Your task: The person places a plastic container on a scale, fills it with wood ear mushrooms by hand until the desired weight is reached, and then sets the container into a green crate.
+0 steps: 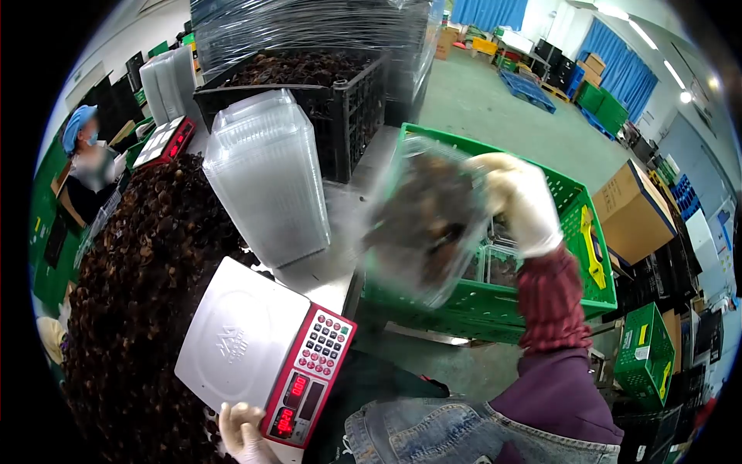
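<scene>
My right hand (516, 203), in a pale glove, grips a clear plastic tray (421, 232) by its right side. Dark pieces, like wood ear mushrooms, fill the tray, which is tilted and blurred. Underneath it stands a green crate (495, 309) holding more clear trays (502, 267). My left hand (246, 435), also gloved, is at the lower corner of a red and silver scale (239, 332). Its fingers are loosely bent with nothing seen in them. The scale's plate is bare, and its red digits are lit.
A mound of dark mushrooms (147, 309) covers the table's left part. Behind the scale stands a stack of clear trays (267, 182). A black crate (340, 116) holds more mushrooms. At far left sits another person (89, 166) by a second scale (164, 143). Cardboard boxes (630, 209) stand right.
</scene>
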Motion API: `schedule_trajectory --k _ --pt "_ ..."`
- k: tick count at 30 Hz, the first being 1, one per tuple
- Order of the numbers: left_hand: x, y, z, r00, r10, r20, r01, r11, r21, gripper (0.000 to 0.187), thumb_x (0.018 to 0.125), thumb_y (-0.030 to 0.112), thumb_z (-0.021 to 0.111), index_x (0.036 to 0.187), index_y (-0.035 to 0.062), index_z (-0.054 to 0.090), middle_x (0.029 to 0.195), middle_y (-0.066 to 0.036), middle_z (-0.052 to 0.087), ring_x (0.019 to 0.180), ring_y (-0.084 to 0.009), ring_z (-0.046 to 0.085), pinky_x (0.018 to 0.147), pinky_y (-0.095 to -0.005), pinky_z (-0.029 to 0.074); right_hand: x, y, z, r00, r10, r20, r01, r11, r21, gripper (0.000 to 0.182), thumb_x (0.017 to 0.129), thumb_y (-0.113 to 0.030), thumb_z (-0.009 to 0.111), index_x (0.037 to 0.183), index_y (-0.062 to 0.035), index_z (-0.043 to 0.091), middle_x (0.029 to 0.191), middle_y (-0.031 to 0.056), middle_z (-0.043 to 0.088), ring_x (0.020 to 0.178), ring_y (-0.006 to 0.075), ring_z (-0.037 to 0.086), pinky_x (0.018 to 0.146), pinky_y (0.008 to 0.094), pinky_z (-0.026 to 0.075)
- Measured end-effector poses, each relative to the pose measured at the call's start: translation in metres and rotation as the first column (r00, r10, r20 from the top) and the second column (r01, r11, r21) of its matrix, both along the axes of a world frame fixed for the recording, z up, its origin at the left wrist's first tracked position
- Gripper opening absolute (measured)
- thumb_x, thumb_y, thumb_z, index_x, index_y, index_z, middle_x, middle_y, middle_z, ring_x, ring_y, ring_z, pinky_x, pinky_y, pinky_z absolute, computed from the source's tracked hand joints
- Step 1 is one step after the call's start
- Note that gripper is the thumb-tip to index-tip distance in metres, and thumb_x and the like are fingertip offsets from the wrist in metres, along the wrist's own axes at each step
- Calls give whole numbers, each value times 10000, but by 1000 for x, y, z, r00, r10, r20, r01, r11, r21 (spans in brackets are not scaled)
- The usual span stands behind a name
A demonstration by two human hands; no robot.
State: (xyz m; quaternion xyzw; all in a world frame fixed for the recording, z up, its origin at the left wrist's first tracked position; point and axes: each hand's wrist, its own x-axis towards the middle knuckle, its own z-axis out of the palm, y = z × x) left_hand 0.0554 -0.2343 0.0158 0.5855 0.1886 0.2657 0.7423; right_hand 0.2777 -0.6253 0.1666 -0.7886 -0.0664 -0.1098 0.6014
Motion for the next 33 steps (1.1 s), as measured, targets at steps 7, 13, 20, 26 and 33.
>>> schedule_trajectory --k 7,13,20,26,33 --pt "-55 78 -50 929 346 -135 -349 937 4 321 918 74 581 1220 -23 530 1042 -106 614 910 -181 590 799 -307 495 151 -267 -176 996 -24 -90 19 998 -52 293 899 -301 587 841 -17 625 722 21 583 594 102 503 533 260 384" --pt "-61 99 -47 854 452 -256 -206 747 632 198 873 1 563 1038 -37 665 995 -79 674 922 -167 620 864 -274 463 181 -248 -244 704 -389 -594 171 905 -389 559 799 -596 660 726 -44 700 564 28 592 525 290 571 526 434 451" --pt "-4 205 -75 823 560 -89 -90 284 955 441 825 205 679 1258 187 600 1322 -152 533 1247 -360 461 1034 -436 383 299 -151 -171 911 -93 401 411 267 -872 420 925 -345 558 881 70 609 850 302 607 833 448 597 724 467 466" --pt "11 198 -124 633 631 -448 305 328 894 594 775 486 667 1318 293 524 1404 -137 425 1327 -397 313 1058 -558 275 256 102 -55 677 340 652 293 689 -663 287 981 -227 501 1127 -2 604 1055 158 628 958 300 598 833 361 457" --pt "-69 136 -118 771 557 -309 173 284 943 537 753 277 722 1265 199 580 1301 -153 487 1232 -373 428 1027 -473 336 240 203 -42 228 625 746 482 593 -645 223 972 -162 525 1101 3 602 979 167 599 903 270 601 795 340 471"
